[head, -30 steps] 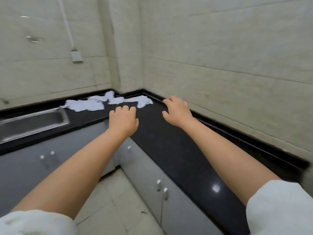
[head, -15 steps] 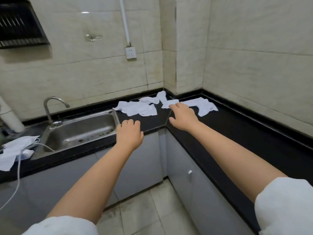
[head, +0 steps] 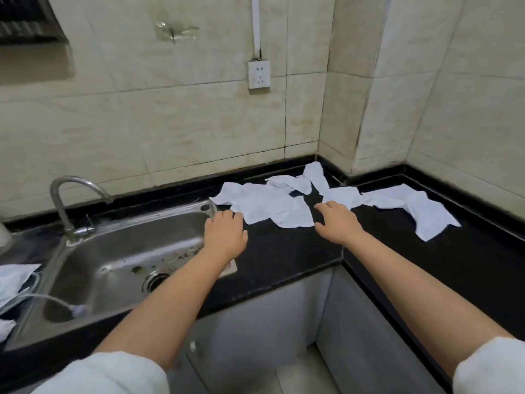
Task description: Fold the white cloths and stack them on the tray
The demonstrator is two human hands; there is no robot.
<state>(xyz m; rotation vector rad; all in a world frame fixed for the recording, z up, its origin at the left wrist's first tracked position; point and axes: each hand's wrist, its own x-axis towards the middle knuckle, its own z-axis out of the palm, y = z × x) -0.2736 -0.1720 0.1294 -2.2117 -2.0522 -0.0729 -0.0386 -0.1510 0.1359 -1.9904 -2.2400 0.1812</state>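
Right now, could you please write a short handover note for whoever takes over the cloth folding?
Left hand: open, holds nothing, over the sink's right rim, fingers near the closest cloth.
Right hand: open, holds nothing, reaching over the black counter toward the cloths.
White cloths: spread loose and crumpled in the counter's corner, one lying further right. More white cloth shows at the far left edge.
Tray: not in view.
Done: nothing folded or stacked.
Left: fold every cloth, find the tray, stack them there.

Black countertop — crumpled white cloths in its corner, sink inset.
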